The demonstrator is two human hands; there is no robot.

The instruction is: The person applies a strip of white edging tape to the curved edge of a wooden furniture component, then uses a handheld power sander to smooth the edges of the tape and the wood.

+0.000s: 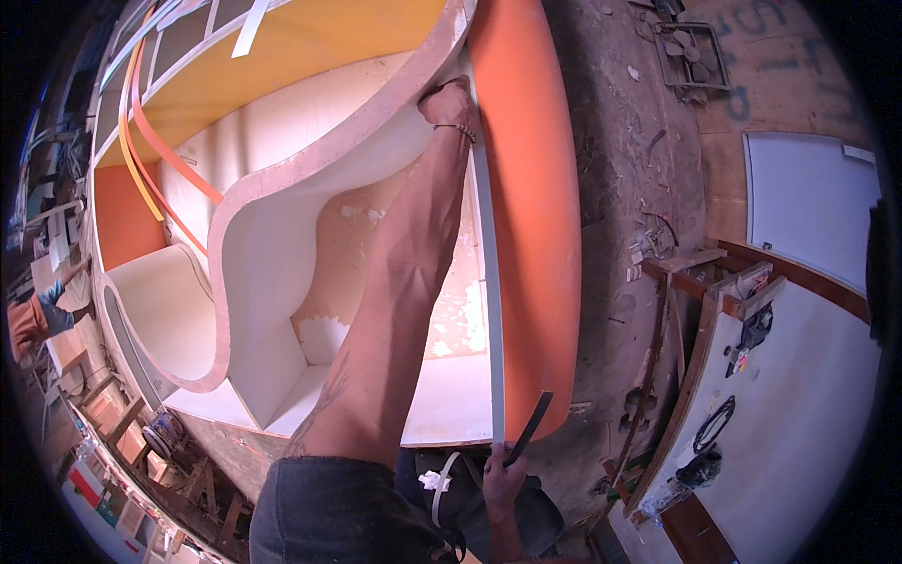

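Left hand [449, 101] reaches far up the cabinet [282, 273], fingers curled and pressed onto the top of a white edge strip [489, 282] where it meets the curved raw board edge [310, 160]; fingertips are hidden behind the hand, so exact spread cannot be told. Right hand [503, 479] sits low, at the strip's bottom end, thumb and fingers pinched on a thin dark flat tool [528, 428] that leans up and to the right against the lower corner of the orange panel [526, 207]. The strip runs nearly straight between the two hands, lying along the front edge beside the orange face. Judgement: the work in hand looks like seating this strip on the edge. To do it well, hold the top pressure steady so the strip cannot slide, keep it aligned with the edge along its whole run, and work the tool from the lower end with flat, even strokes, not digging its corner into the orange face. Loose orange bands [155, 150] hang across the upper left bay. Off to the right, a white board [799, 404] carries a coiled cable [714, 423] and small tools. Another person's sleeve [33, 320] shows at far left.
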